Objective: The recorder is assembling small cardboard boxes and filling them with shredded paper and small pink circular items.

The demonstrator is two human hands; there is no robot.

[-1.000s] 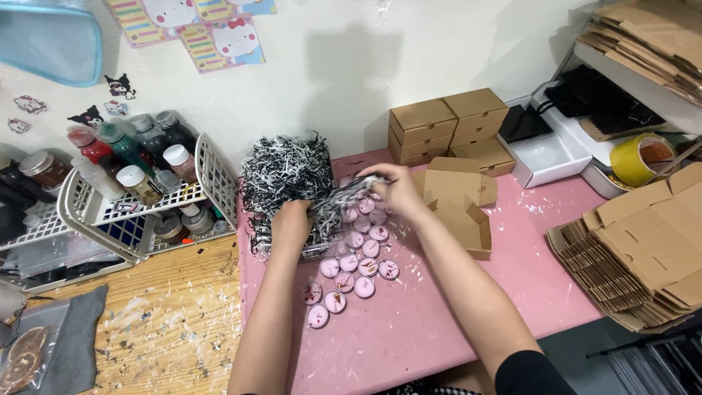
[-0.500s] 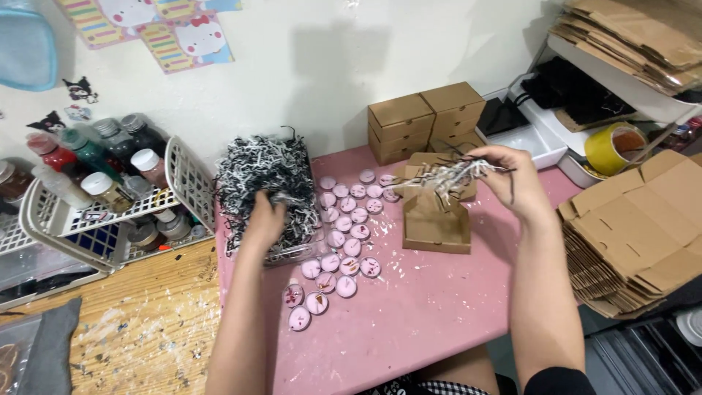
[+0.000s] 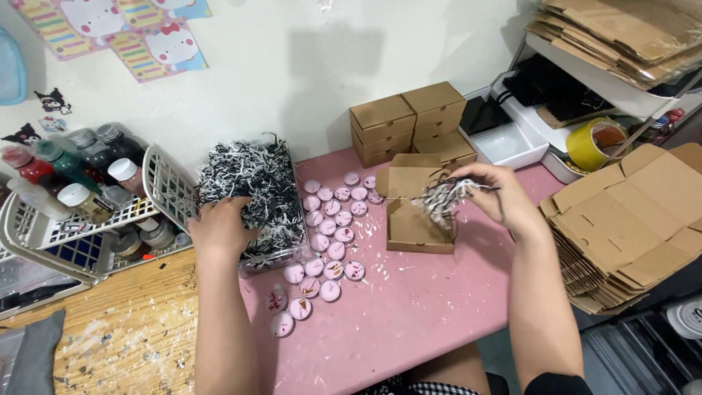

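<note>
right hand pinching shredded paper over open box — left hand on shred tray

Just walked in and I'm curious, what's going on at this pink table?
A person's right hand holds a clump of black-and-white shredded paper over an open small cardboard box. The left hand rests on the pile of shredded paper in the clear tray. Round pink tealight candles lie in rows between tray and box. Closed boxes are stacked by the wall.
</note>
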